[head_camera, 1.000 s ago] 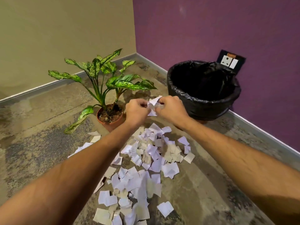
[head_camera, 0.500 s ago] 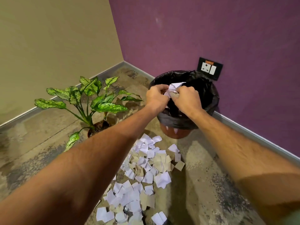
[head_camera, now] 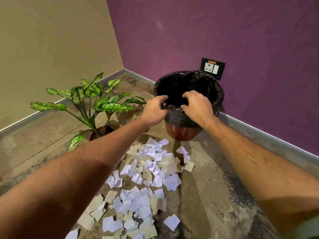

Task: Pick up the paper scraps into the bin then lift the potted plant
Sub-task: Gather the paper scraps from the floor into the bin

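A bin (head_camera: 217, 94) lined with a black bag stands in the corner by the purple wall. My left hand (head_camera: 154, 110) and my right hand (head_camera: 196, 106) hover at its near rim, fingers loosely curled, and no paper shows in either. A heap of white and beige paper scraps (head_camera: 145, 171) is strewn over the floor between my forearms. Left of the bin stands the potted plant (head_camera: 96, 104), green speckled leaves in a brown pot, partly hidden by my left forearm.
A black wall socket (head_camera: 212, 68) sits on the purple wall just behind the bin. A grey skirting (head_camera: 269, 135) runs along both walls. The mottled concrete floor (head_camera: 210, 195) stretches to the right of the scraps.
Both hands carried a bunch of scraps from above the heap up to the bin. The scraps have left my fingers, and my hands now hold nothing at the rim.
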Demonstrator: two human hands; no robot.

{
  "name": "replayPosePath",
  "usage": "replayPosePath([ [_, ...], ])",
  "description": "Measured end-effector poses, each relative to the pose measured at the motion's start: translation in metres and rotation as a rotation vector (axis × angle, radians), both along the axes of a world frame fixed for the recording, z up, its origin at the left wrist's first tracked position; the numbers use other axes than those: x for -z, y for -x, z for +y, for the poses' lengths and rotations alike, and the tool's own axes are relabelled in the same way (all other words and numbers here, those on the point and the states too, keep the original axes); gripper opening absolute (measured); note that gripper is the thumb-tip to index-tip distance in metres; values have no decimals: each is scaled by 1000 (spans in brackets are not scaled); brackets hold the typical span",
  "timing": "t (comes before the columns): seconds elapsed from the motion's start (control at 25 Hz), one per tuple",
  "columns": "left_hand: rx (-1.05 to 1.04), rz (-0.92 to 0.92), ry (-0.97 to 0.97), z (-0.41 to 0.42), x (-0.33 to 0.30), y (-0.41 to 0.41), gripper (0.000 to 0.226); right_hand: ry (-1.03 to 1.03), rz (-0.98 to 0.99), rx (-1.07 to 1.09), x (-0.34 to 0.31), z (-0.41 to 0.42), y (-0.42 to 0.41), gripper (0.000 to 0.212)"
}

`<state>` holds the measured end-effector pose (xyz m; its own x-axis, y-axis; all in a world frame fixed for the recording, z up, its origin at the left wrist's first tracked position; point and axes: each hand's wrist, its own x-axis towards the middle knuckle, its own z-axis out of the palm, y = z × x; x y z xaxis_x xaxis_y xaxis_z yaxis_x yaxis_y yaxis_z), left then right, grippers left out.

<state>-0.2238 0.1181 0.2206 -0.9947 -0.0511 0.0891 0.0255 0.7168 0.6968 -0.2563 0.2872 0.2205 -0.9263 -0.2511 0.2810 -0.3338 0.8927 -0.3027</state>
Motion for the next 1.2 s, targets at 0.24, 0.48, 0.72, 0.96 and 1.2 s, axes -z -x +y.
replayPosePath([
  [0.24, 169, 0, 224, -28, 42, -56, 57, -384, -14, -135, 24, -23, -69, 40],
  [0.48, 216, -147, 303, -55, 81, -105, 62, -563, -348, -115, 55, -25, -133, 52],
  [0.72, 249, -228, 371, -61, 130, -120, 65, -603, -548, -136, 118, -23, -149, 65],
  [0.96, 371, -360, 437, -52, 194, -129, 82, -590, -584, -196, 204, -29, -152, 69],
  [1.2, 332, -507, 572, -45, 230, -130, 102, -513, -574, -173, 249, -41, -154, 78],
])
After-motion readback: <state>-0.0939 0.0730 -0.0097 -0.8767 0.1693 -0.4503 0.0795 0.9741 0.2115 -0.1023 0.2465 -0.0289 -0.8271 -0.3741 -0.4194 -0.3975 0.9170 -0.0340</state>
